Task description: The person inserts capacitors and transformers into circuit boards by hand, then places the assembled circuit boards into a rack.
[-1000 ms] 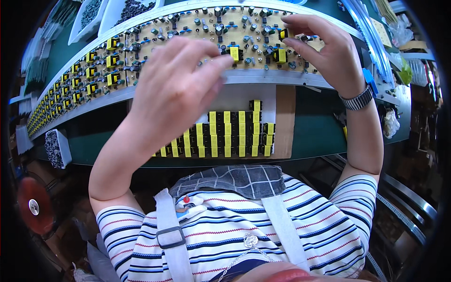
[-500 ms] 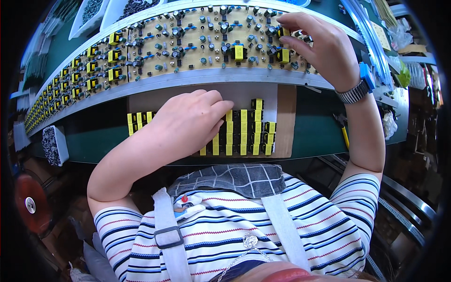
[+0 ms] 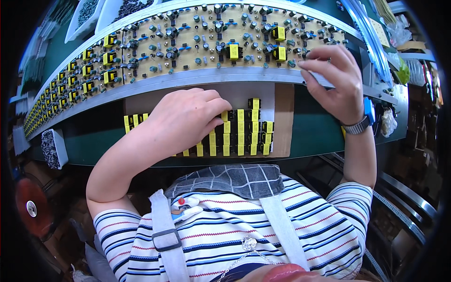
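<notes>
My left hand (image 3: 190, 115) reaches over rows of yellow-and-black transformers (image 3: 241, 127) on a cardboard sheet (image 3: 283, 120). Its thumb and index finger close around a transformer (image 3: 224, 115) at the top of one row; the hand and forearm cover part of the rows. My right hand (image 3: 336, 82) is above the near right edge of the long circuit board panel (image 3: 188, 51), thumb and fingers apart, nothing visible between them. To its left, two transformers stand on the panel, a far one (image 3: 279, 33) and a nearer one (image 3: 280, 53). Another transformer (image 3: 234, 51) is further left.
A pale metal rail (image 3: 188, 81) runs along the panel's near edge. White bins (image 3: 104, 19) of small parts stand at the back left, and a smaller white box (image 3: 58, 145) of parts at the left. Bundled strips (image 3: 373, 47) and plastic bags (image 3: 389, 123) lie at the right.
My right hand has left the far transformer on the panel and moved right and nearer, its fingers now free. My left hand stays at the rows, almost unmoved.
</notes>
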